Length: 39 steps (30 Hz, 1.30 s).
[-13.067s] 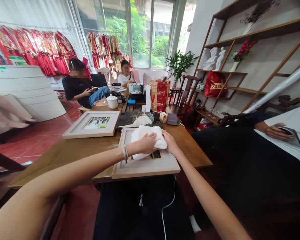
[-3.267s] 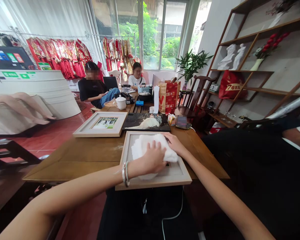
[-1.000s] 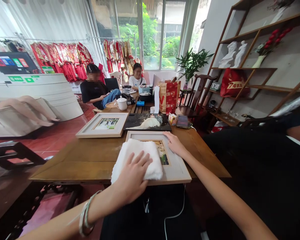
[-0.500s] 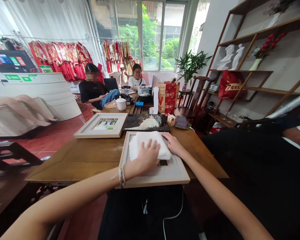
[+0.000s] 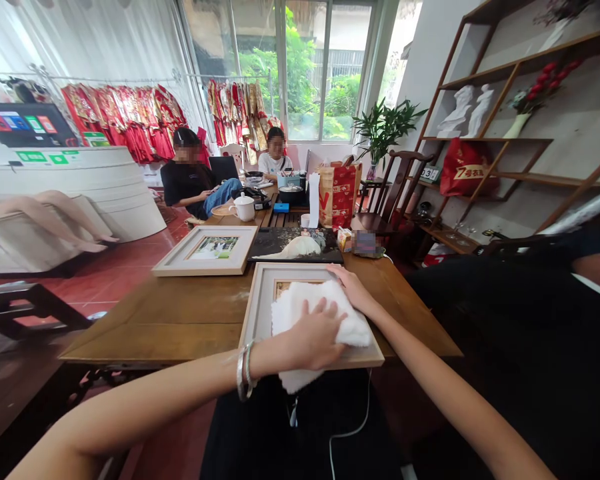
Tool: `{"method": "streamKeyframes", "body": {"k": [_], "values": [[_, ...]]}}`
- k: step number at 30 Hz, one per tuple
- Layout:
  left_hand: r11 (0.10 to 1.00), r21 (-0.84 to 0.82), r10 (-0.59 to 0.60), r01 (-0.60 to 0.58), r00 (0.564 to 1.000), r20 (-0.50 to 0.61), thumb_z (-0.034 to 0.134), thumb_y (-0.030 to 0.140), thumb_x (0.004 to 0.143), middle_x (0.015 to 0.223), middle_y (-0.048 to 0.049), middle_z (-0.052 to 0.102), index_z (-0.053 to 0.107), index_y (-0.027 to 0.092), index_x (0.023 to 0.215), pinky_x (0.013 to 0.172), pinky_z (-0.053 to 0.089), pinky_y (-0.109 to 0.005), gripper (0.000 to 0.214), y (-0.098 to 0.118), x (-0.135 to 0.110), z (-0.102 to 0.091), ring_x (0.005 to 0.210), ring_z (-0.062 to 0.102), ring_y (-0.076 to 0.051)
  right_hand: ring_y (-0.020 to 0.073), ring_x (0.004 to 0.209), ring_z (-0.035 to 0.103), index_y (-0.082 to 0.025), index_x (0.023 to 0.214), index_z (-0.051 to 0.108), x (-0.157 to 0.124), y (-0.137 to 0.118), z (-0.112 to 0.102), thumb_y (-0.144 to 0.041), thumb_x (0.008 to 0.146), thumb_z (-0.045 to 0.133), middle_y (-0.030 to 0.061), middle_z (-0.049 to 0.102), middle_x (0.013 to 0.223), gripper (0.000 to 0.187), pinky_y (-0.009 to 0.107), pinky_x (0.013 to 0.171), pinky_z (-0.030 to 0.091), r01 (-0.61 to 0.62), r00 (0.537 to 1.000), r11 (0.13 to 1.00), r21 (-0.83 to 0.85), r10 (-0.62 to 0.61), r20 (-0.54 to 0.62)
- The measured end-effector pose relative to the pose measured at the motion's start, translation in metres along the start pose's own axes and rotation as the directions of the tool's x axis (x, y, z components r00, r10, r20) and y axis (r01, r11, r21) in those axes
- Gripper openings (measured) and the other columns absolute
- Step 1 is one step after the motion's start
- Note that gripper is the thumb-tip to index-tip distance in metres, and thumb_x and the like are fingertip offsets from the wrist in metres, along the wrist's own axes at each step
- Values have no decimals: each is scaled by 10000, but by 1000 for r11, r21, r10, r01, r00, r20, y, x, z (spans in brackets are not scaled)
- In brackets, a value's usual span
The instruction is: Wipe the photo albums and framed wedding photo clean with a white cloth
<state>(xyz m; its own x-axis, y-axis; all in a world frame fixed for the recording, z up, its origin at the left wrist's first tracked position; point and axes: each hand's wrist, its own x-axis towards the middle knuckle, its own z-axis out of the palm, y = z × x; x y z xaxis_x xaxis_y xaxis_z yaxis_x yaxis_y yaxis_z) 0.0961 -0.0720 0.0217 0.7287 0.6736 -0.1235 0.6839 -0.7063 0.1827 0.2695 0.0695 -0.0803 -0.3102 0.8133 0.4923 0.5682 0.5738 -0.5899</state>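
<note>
A white fluffy cloth (image 5: pixel 293 317) lies over the picture frame (image 5: pixel 263 300) in front of me. My left hand (image 5: pixel 315 337) presses on the cloth from above, its fingers spread over it. Under the cloth, most of the framed picture is hidden. One end of the cloth hangs past the frame's near edge. At the far right corner of the same frame, my right hand (image 5: pixel 353 290) holds the edge. To the left lies a second framed photo (image 5: pixel 213 247). A dark panel picture with a white dress (image 5: pixel 300 248) lies just behind the near frame.
The wooden table (image 5: pixel 180 313) also bears a white lidded cup (image 5: pixel 243 207), a red paper bag (image 5: pixel 337 197) and a small box (image 5: pixel 344 238). Two people sit farther back. A dark-clothed person (image 5: pixel 520 333) is close at right. A white cable (image 5: pixel 347 433) hangs below the near edge.
My left hand has slid the cloth toward me and slightly right, uncovering the far part of the frame. The cloth's near end now hangs over the edge. My right hand stays at the corner.
</note>
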Motion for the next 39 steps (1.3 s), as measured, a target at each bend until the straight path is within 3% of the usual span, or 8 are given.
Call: {"method": "streamKeyframes", "body": {"k": [5,7,13,17,22,28,34,39], "values": [[951,-51,303,-304,953,-18,480,338,855,1471,-121,358,370,177,1386,1120,194,-556,566,30,-36,-2,1382,256,-314,208,1223,509,-194,1181,623,-2,-2,1,34,694,398,86,608,1259,583,434,1089,335,-29,999,1000,-8,29,-27],[934,-19,356,-357,934,-37,487,323,852,1480,-123,346,365,168,1389,1127,194,-535,572,36,-40,-3,1383,256,-308,203,1230,502,-194,1192,616,-2,-3,2,25,713,395,85,601,1269,571,426,1088,337,-27,999,1000,-6,27,-38],[980,64,190,-186,980,-61,484,324,848,1444,-105,408,384,215,1377,1052,315,-563,549,27,-22,3,1333,338,-363,212,1229,504,-194,1179,625,0,-1,3,19,702,409,82,603,1268,566,427,1089,335,-37,999,999,10,37,-15],[984,173,52,-34,994,-101,481,355,855,1408,-162,437,352,191,1400,1010,349,-580,584,21,-21,14,1301,372,-406,215,1221,512,-202,1163,635,4,1,-1,25,680,420,71,613,1254,576,422,1083,343,-42,999,999,31,42,15],[926,343,-113,159,982,-148,495,329,855,1362,-248,465,382,97,1388,936,398,-593,592,11,-10,22,1258,410,-458,227,1205,527,-202,1166,635,2,-2,-4,-10,703,446,78,619,1244,535,432,1061,363,-21,1000,999,47,20,18],[842,415,-288,344,938,-193,504,237,849,1422,-269,382,366,79,1401,958,355,-603,590,-23,33,12,1291,358,-467,216,1168,554,-219,1177,634,2,-12,-5,-46,776,403,68,631,1234,495,401,1022,400,-10,1000,998,61,11,-6],[892,391,-152,228,965,-214,535,236,836,1390,-291,407,397,6,1334,1036,315,-515,566,-45,53,8,1348,315,-365,221,1079,610,-216,1284,555,1,-16,-7,-50,788,374,59,622,1251,553,364,933,468,-59,998,998,37,59,-13],[929,345,-106,135,989,-102,509,210,825,1318,-261,486,450,18,1277,995,382,-480,495,-32,37,-2,1298,392,-336,235,1189,543,-206,1279,565,0,-15,-6,-29,772,392,67,607,1270,564,396,1028,404,-61,998,998,-14,61,6]]}}
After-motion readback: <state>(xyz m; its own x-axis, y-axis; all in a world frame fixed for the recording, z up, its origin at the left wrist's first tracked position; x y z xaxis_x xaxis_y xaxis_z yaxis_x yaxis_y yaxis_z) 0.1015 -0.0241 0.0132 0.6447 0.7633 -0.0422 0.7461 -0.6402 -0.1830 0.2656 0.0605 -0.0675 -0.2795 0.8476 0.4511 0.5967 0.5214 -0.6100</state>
